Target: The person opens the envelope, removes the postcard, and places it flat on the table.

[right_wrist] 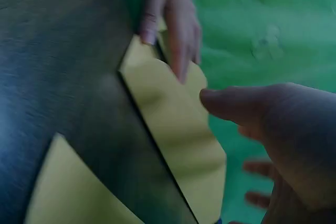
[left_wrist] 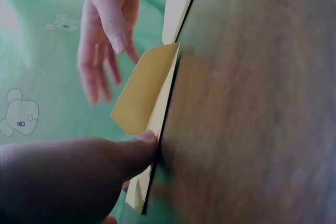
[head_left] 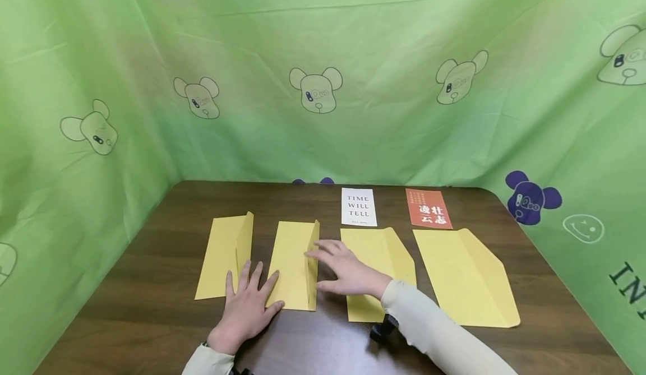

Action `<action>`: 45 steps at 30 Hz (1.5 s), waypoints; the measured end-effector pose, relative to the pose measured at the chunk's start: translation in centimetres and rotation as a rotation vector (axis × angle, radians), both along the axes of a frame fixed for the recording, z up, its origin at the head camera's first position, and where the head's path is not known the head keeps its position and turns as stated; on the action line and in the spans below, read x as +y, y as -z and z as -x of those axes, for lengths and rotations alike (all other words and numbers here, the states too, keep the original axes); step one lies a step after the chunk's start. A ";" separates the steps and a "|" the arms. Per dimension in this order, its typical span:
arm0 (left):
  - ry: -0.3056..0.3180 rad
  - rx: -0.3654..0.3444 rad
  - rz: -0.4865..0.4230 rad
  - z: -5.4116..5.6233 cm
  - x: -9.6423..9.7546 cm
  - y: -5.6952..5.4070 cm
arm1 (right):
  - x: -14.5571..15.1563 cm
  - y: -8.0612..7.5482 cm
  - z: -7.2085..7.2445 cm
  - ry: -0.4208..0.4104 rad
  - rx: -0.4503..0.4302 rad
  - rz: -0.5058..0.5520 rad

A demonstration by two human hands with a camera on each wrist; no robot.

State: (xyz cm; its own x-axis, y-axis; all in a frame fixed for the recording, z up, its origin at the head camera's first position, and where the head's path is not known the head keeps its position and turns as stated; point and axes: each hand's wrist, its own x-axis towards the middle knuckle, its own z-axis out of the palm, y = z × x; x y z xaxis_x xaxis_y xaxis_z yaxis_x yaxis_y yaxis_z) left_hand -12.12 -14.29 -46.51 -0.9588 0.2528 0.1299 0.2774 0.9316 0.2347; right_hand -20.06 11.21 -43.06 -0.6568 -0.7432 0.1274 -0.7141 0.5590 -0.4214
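On the table lie several yellow envelopes in a row. My left hand [head_left: 244, 310] spreads its fingers over the near edges of the leftmost envelope [head_left: 219, 251] and the second envelope [head_left: 287, 251]. Its thumb rests on the second one's lower edge, also seen in the left wrist view. The second envelope's flap [left_wrist: 145, 90] stands partly raised along its right side. Beside that flap hovers my right hand [head_left: 348, 268], fingers loosely extended and holding nothing; in the left wrist view it is apart from the paper. Its forearm crosses above the third envelope [head_left: 365, 243], hiding part of it.
The fourth envelope [head_left: 454, 274] lies at the right, its flap unfolded. Behind the two right envelopes are a white card [head_left: 359, 215] with printed words and a red card [head_left: 414, 215] with white characters. A green patterned curtain [head_left: 252, 139] surrounds the brown table [head_left: 151, 324].
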 end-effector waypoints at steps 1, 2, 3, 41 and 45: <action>0.001 -0.002 0.011 0.0 0.0 0.0 | -0.3 0.1 -0.3 -0.028 0.042 -0.033; 0.002 -0.007 0.020 0.0 0.1 0.1 | -0.6 0.1 -0.5 -0.054 0.084 -0.066; 0.002 -0.015 0.026 0.0 0.1 0.1 | -0.8 0.2 -0.8 -0.077 0.118 -0.100; -0.033 -0.092 -0.032 -0.1 -0.2 0.2 | 1.2 0.8 0.3 -0.112 0.219 -0.321; -0.031 -0.097 -0.035 -0.1 -0.2 0.1 | 0.7 1.1 0.4 -0.098 0.235 -0.329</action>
State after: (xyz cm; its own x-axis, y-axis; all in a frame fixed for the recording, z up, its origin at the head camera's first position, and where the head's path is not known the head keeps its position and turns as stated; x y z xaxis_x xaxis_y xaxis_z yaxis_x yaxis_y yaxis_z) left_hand -12.01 -14.44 -46.63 -0.9747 0.2193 0.0441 0.2225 0.9304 0.2913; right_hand -20.51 11.92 -44.17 -0.5627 -0.8266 0.0106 -0.8258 0.5616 -0.0510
